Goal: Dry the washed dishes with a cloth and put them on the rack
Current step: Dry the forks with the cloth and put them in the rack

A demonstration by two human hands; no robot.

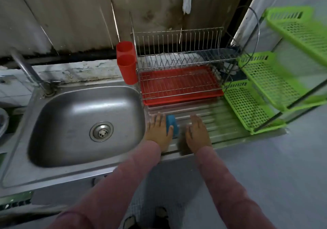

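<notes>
A two-tier wire dish rack (pixel 178 59) with a red drip tray (pixel 182 97) stands behind the ribbed steel drainboard (pixel 221 122); no dishes show on it. My left hand (pixel 159 131) lies flat on the drainboard, fingers straight, thumb touching a blue cloth or sponge (pixel 172 125) beside it. My right hand (pixel 197 133) rests flat on the drainboard just right of the blue item, fingers straight, holding nothing. Both arms wear pink sleeves.
A steel sink (pixel 85 124) with a tap (pixel 28 69) lies to the left. A red cutlery holder (pixel 126 62) hangs on the rack's left end. A green tiered plastic shelf (pixel 269 90) stands at the right. A wooden wall rises behind.
</notes>
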